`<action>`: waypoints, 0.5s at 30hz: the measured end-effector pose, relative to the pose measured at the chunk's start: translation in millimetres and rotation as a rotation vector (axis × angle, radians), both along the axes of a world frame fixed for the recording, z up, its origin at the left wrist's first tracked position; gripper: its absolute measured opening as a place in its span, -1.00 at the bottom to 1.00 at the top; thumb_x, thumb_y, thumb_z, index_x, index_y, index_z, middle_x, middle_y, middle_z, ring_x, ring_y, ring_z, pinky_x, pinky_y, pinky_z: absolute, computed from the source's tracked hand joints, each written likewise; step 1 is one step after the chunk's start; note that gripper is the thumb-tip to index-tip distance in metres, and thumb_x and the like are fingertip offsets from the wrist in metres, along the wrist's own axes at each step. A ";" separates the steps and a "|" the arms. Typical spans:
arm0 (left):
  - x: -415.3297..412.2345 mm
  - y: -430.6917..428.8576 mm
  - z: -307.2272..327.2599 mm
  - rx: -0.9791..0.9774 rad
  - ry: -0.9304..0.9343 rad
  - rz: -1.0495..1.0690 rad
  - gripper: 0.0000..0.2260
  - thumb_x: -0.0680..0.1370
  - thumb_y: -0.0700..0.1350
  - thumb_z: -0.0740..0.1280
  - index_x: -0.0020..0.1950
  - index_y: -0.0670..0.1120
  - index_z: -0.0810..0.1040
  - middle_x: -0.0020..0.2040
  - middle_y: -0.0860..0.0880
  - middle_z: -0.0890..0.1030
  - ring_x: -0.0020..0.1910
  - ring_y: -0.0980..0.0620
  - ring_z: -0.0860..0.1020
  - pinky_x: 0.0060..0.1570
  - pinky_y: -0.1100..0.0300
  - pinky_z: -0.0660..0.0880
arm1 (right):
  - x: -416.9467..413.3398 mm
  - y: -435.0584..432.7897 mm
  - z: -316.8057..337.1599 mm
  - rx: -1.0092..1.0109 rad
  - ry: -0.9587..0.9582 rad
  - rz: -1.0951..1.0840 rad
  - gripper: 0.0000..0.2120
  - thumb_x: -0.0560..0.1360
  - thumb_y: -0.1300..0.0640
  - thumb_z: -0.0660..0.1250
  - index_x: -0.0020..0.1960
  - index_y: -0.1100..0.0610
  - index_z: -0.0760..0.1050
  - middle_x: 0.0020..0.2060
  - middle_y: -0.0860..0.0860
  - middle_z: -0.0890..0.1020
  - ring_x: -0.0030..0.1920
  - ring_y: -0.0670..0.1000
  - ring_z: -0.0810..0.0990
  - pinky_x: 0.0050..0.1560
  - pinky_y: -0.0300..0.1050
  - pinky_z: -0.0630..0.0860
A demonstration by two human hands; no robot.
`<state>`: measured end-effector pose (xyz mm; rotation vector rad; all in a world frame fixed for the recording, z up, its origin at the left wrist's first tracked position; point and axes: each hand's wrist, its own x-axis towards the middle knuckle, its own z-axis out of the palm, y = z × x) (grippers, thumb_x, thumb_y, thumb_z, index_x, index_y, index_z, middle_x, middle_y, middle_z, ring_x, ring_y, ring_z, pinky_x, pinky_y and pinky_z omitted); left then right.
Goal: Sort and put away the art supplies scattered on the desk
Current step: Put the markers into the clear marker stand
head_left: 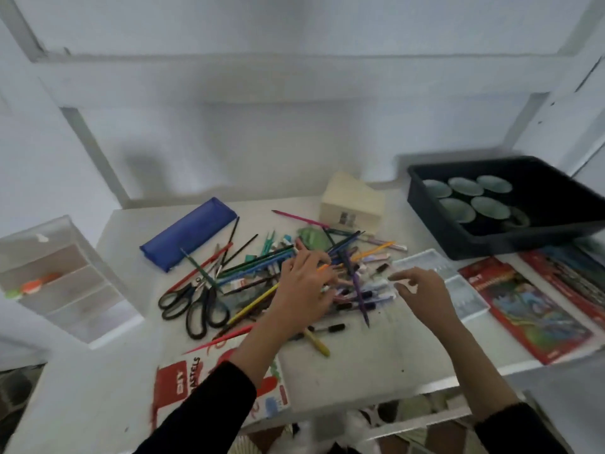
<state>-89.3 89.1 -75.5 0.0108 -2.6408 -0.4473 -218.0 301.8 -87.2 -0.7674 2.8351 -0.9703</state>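
A jumbled pile of coloured pencils, pens and brushes (262,263) covers the middle of the white desk (376,362). My left hand (301,290) lies on top of the pile with fingers spread among the pencils; whether it grips one I cannot tell. My right hand (422,290) hovers just right of the pile, fingers apart and holding nothing, next to a clear plastic palette (451,283). Two pairs of black scissors (196,303) lie at the pile's left. A blue pencil case (188,237) rests behind them.
A clear drawer organiser (62,276) stands at the left. A cream box (353,204) sits at the back. A black tray (510,244) with round dishes is at the back right. Red pencil boxes (523,309) lie at the right, a pastels box (183,388) near the front edge.
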 end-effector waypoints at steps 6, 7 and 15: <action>-71.7 55.3 -10.5 -0.096 -0.401 0.052 -0.81 0.55 -0.03 0.25 0.14 0.02 0.55 0.39 -0.01 0.25 0.40 -0.08 0.12 0.32 -0.20 0.13 | -32.5 16.9 -12.3 0.414 0.260 0.116 -0.73 0.18 -0.11 0.58 -0.14 -0.19 0.65 -0.12 -0.04 0.55 -0.07 0.08 0.49 -0.19 -0.04 0.39; -81.9 60.2 -13.0 -0.106 -0.459 0.057 -0.78 0.56 -0.02 0.26 0.17 0.02 0.54 0.42 -0.01 0.21 0.43 -0.08 0.08 0.35 -0.23 0.09 | -32.5 15.6 -13.3 0.431 0.286 0.147 -0.69 0.08 -0.15 0.61 -0.21 -0.20 0.65 -0.17 -0.05 0.55 -0.14 0.08 0.51 -0.26 -0.05 0.37; -124.2 83.2 -21.4 -0.114 -0.658 0.126 -0.83 0.53 0.01 0.34 0.03 -0.03 0.62 0.45 -0.01 0.18 0.46 -0.13 0.03 0.37 -0.32 0.01 | -54.7 25.3 -17.7 0.341 0.337 0.243 -0.75 0.07 -0.11 0.61 -0.30 -0.17 0.62 -0.20 -0.10 0.53 -0.16 0.03 0.49 -0.28 -0.08 0.33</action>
